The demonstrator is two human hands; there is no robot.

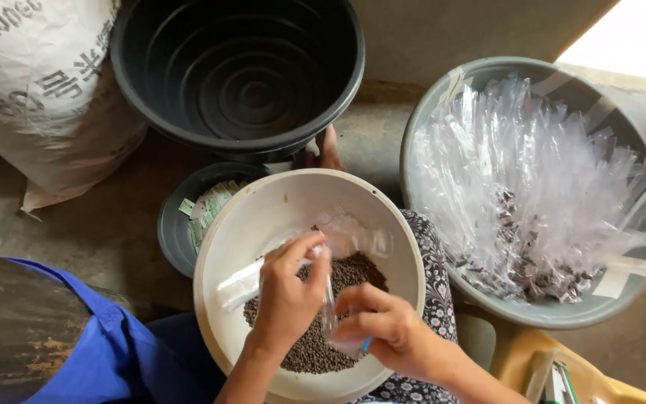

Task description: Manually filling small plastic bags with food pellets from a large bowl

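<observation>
A white bowl (248, 224) rests on my lap with a heap of small brown pellets (353, 273) in it. My left hand (287, 295) hovers over the pellets and pinches the top of a narrow clear plastic bag (329, 303). My right hand (383, 325) grips the lower part of that same bag, with something small and blue at its fingers. Another clear bag (242, 283) lies across the bowl's left side, and a crumpled one (353, 236) sits at the far edge of the pellets.
A grey tub (443, 97) at the right holds several clear bags with dark contents at their bottoms. A big black basin (237, 71) stands beyond, a white printed sack (31, 90) at top left. A small dark dish (177, 224) holds green slips. A yellow object (517, 359) lies at bottom right.
</observation>
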